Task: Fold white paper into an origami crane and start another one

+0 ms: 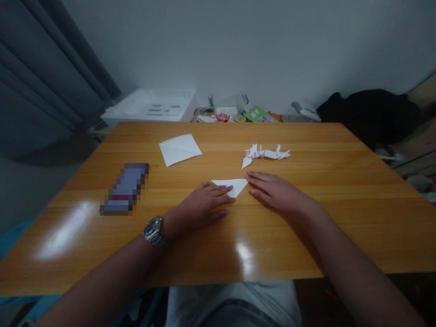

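Observation:
A small white sheet of paper folded into a triangle point(239, 185) lies on the table, its long edge away from me and its point toward me. My left hand point(207, 202) rests over its left part, fingers stretched out and lying flat on the paper. At the triangle's right corner, the fingertips of my right hand point(269, 188) touch the paper, fingers extended and slightly apart. Beyond my right hand sits a white folded-paper figure point(267, 153), long and jointed with pointed ends. A loose white sheet with a perforated edge point(180, 150) lies farther back on the left.
The wooden table point(211, 250) spans the view. A blurred-out phone point(126, 188) lies at left. Behind the far edge are a white plastic tray point(153, 102), a green booklet point(260, 114) and small packets. Dark cloth point(371, 113) is heaped at the right.

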A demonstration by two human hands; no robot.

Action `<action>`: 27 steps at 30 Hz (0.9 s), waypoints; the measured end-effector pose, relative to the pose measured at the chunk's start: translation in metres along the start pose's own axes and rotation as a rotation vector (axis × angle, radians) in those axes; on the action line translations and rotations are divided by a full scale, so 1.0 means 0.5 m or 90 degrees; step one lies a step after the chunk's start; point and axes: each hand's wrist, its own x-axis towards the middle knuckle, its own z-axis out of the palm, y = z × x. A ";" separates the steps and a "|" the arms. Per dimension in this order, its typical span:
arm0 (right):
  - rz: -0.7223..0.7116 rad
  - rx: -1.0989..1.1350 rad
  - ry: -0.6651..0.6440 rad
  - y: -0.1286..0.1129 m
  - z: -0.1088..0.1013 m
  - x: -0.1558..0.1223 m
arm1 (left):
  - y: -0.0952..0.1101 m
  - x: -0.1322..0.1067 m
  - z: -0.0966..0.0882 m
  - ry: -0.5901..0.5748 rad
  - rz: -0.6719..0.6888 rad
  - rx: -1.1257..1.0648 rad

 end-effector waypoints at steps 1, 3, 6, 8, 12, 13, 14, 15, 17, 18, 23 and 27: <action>-0.001 -0.005 0.014 -0.005 -0.002 0.003 | 0.000 0.000 0.000 0.001 0.001 0.002; -0.043 -0.004 0.026 -0.017 -0.001 0.009 | -0.001 0.000 0.001 0.006 0.000 0.009; -0.098 0.010 -0.007 -0.031 0.007 0.013 | -0.001 -0.001 0.002 0.008 -0.003 0.020; -0.111 0.012 -0.036 -0.037 0.013 0.014 | 0.000 -0.001 0.002 0.008 -0.003 0.025; -0.095 0.011 -0.057 -0.040 0.021 0.010 | 0.001 0.000 0.002 -0.001 -0.001 0.025; -0.091 0.013 -0.058 -0.039 0.022 0.009 | 0.001 0.000 0.002 -0.002 -0.001 0.025; -0.089 0.014 -0.059 -0.039 0.022 0.009 | 0.002 0.000 0.002 -0.001 -0.001 0.026; -0.088 0.014 -0.059 -0.039 0.022 0.008 | 0.002 -0.001 0.002 0.000 -0.002 0.028; -0.085 0.012 -0.065 -0.039 0.021 0.007 | 0.002 -0.001 0.002 0.002 -0.001 0.030; -0.082 0.010 -0.069 -0.039 0.021 0.007 | 0.002 -0.002 0.003 0.002 0.000 0.031; -0.077 0.007 -0.076 -0.040 0.024 0.007 | 0.003 -0.001 0.004 -0.005 -0.002 0.036; -0.077 0.004 -0.070 -0.035 0.032 0.008 | 0.006 0.000 0.005 -0.010 -0.006 0.061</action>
